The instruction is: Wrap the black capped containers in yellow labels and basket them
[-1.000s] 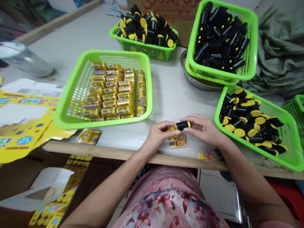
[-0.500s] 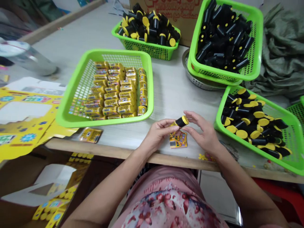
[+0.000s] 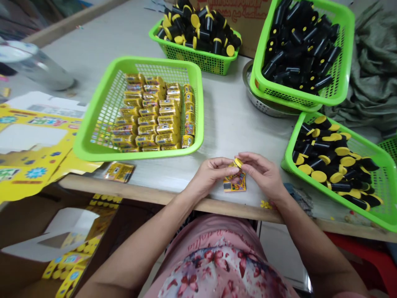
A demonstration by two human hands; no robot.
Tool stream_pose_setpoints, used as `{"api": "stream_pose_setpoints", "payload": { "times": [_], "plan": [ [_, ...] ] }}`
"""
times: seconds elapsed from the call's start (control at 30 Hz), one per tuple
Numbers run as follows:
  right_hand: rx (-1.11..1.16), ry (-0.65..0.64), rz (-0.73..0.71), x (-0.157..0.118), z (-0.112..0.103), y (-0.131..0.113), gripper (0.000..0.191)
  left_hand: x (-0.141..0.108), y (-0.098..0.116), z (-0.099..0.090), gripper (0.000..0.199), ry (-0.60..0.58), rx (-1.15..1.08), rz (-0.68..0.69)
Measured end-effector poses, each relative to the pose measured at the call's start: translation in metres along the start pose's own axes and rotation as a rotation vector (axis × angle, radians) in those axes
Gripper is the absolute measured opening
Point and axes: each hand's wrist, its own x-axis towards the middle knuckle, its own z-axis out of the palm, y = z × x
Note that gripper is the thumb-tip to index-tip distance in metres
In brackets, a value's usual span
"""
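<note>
Head cam's pretty clear here: left hand and right hand meet over the table top, fingertips pinched in narrow on a small tube with a yellow cap, right above a printed yellow card. The fingers bury most of the tube, so I can't swear what its body looks like. With something this small, a light, even pinch from both sides works best, and keeping your wrists on the table edge helps. To the left is a green basket of yellow-wrapped tubes, and to the right a green basket of black tubes with yellow caps. Further out are a steel bowl, a flat printed box sheet and a crumpled greenish cloth.
</note>
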Motion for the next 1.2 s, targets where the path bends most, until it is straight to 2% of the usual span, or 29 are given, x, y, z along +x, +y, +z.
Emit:
{"api": "stream_pose_setpoints", "payload": {
  "times": [0.1,0.2,0.33,0.43,0.5,0.57,0.63,0.7,0.77,0.83,0.93,1.03,1.2],
  "plan": [
    [-0.076,0.128,0.031,0.001,0.008,0.002,0.031,0.002,-0.009,0.0,0.039,0.099,0.143,0.134],
    [-0.179,0.205,0.038,0.004,0.015,0.0,0.029,0.003,-0.016,-0.001,0.035,0.184,0.39,0.288],
    [-0.29,0.231,0.095,0.011,0.017,-0.002,0.036,-0.002,-0.019,0.002,0.024,0.254,0.722,0.466],
    [-0.456,0.213,0.115,0.013,0.011,-0.003,0.037,-0.003,-0.018,0.008,0.024,0.254,0.731,0.5],
    [-0.549,0.208,0.033,0.01,0.008,-0.003,0.037,-0.002,-0.016,0.01,0.027,0.277,0.583,0.463],
    [-0.615,0.183,-0.158,0.004,0.009,-0.003,0.036,0.001,-0.014,0.01,0.032,0.287,0.347,0.369],
    [-0.696,0.108,-0.369,-0.001,0.014,-0.002,0.053,0.003,-0.01,0.009,0.037,0.264,0.134,0.277],
    [-0.769,0.062,-0.491,-0.004,0.021,0.0,0.066,0.003,-0.007,0.008,0.042,0.24,0.011,0.237],
    [-0.773,0.101,-0.532,-0.004,0.027,0.002,0.07,0.001,-0.005,0.008,0.043,0.182,-0.082,0.19],
    [-0.728,0.147,-0.527,-0.003,0.029,0.004,0.073,-0.002,-0.003,0.007,0.04,0.06,-0.166,0.075],
    [-0.676,0.126,-0.488,-0.003,0.027,0.003,0.076,-0.004,-0.002,0.004,0.038,-0.104,-0.227,-0.062],
    [-0.65,0.117,-0.495,-0.004,0.024,0.001,0.078,-0.005,0.0,0.001,0.033,-0.132,-0.228,-0.073],
    [-0.626,0.105,-0.539,-0.005,0.023,-0.002,0.077,-0.005,0.002,0.0,0.033,-0.097,-0.229,-0.077]
  ]
}}
